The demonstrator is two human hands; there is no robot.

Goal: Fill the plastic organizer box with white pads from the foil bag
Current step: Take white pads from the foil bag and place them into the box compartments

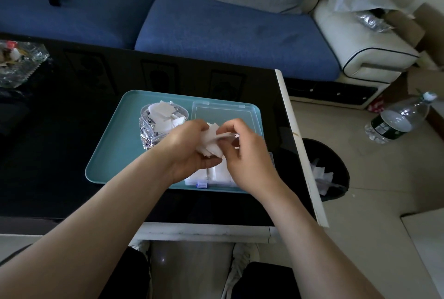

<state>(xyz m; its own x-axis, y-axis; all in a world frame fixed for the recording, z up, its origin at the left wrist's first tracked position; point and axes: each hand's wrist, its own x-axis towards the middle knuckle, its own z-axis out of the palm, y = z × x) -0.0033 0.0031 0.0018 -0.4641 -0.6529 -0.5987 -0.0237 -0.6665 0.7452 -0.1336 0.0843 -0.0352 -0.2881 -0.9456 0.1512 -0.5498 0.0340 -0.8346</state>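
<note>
Both hands are together over the teal tray [108, 154], gripping the same wad of white pads [210, 141]. The left hand [189, 146] cups the bunch from below with its fingers curled round it. The right hand [247, 157] pinches the top edge, and my guess is it's peeling a few off or squaring them up so they go in flat.

The pads look thin, soft, squarish and kinda floppy, so a loose handful probably needs tidying before it fits a compartment.

The clear plastic organizer box [201, 182] sits right under the hands at the tray's near right, with its lid [225, 116] flipped open toward the back. The near compartments I can see already have pads in them; the hands hide the rest.

The crinkly silver foil bag [146, 131] is just beside the box on the left, mouth open and facing up with more pads inside, so it's an easy reach. The tray is smooth with a raised rim, probably there to keep strays off the glossy black table [60, 130].
</note>
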